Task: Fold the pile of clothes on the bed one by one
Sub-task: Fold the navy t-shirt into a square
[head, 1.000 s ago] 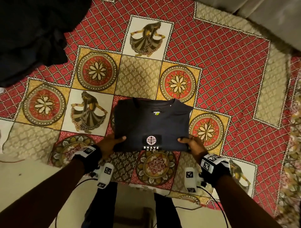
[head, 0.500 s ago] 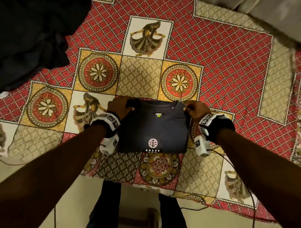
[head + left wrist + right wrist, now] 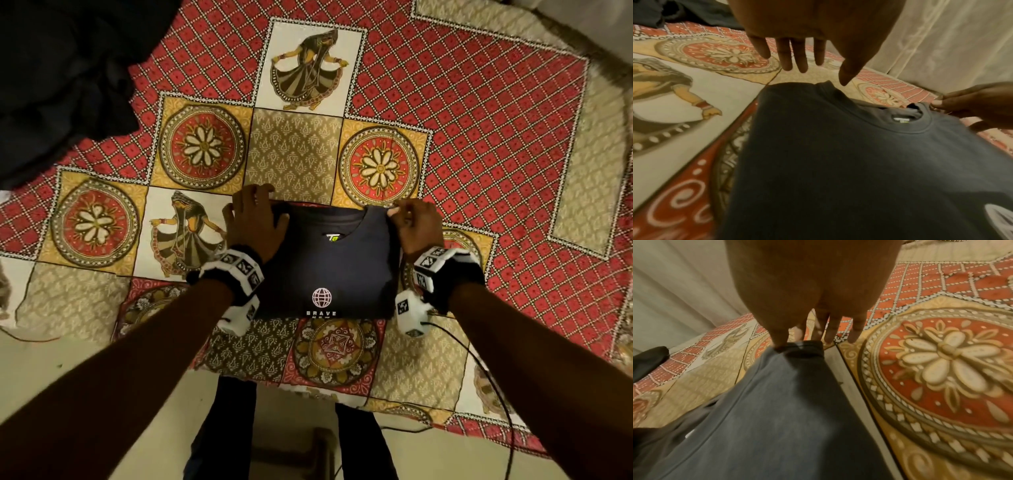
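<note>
While the dark folded T-shirt (image 3: 329,263) lies flat on the patterned bedspread (image 3: 479,130) near the bed's near edge, with its collar on the far side and a white globe logo (image 3: 321,297) towards the person, both hands sit at its far corners; the left hand (image 3: 255,222) is over the far left corner with its fingers (image 3: 800,53) straight and slightly spread, and in the left wrist view they hang just above the cloth beyond the shirt's edge, so contact cannot be told; the right hand (image 3: 416,226) is at the far right corner, its thumb and forefinger pinching the shirt's edge beside the collar, the remaining fingers (image 3: 856,331) extended towards the bedspread; a heap of dark clothes (image 3: 61,82) lies at the far left of the bed, well apart from the shirt.
</note>
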